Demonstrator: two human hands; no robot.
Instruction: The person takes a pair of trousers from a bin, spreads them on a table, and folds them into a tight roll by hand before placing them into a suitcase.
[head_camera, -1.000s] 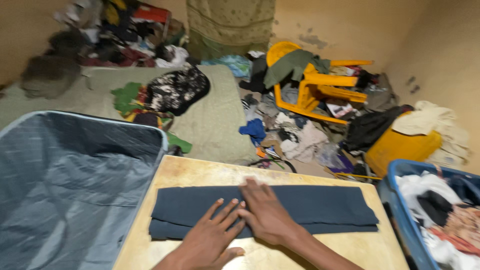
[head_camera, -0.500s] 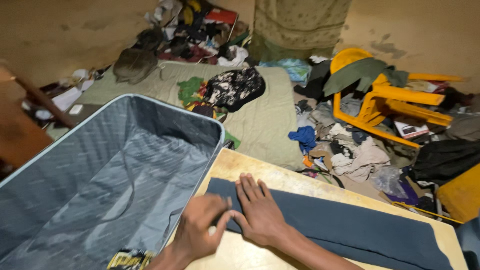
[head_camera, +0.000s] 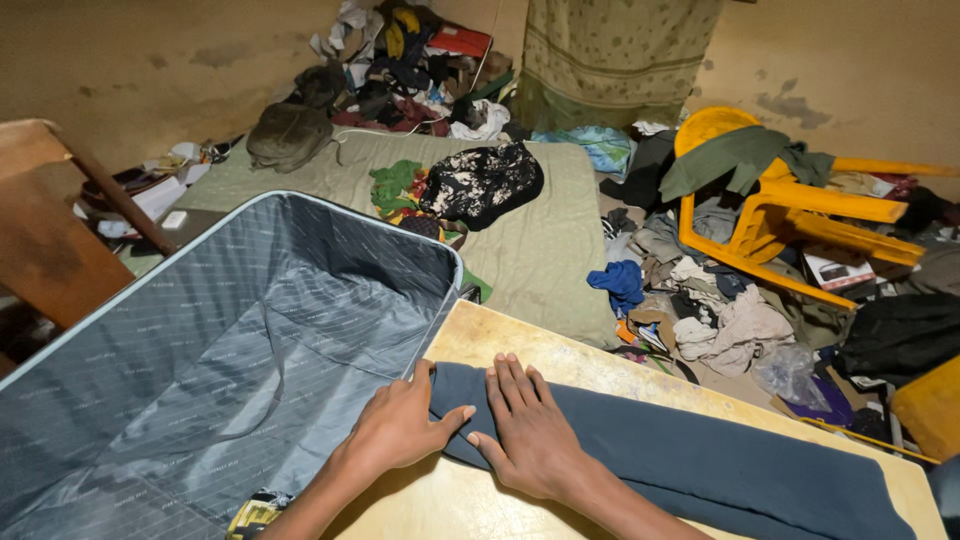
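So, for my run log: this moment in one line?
left hand: on cloth end | right hand: flat on dark folded cloth | open suitcase left

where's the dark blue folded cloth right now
In the head view, the dark blue folded cloth lies on the wooden table at lower right, its near end under the left hand and right hand, beside the open suitcase.

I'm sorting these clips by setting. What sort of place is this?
Most likely a lived-in bedroom or storage room in a home. A mattress lies on the floor amid heaps of clothes, an open suitcase stands beside a small table, and a yellow plastic chair lies tipped over.
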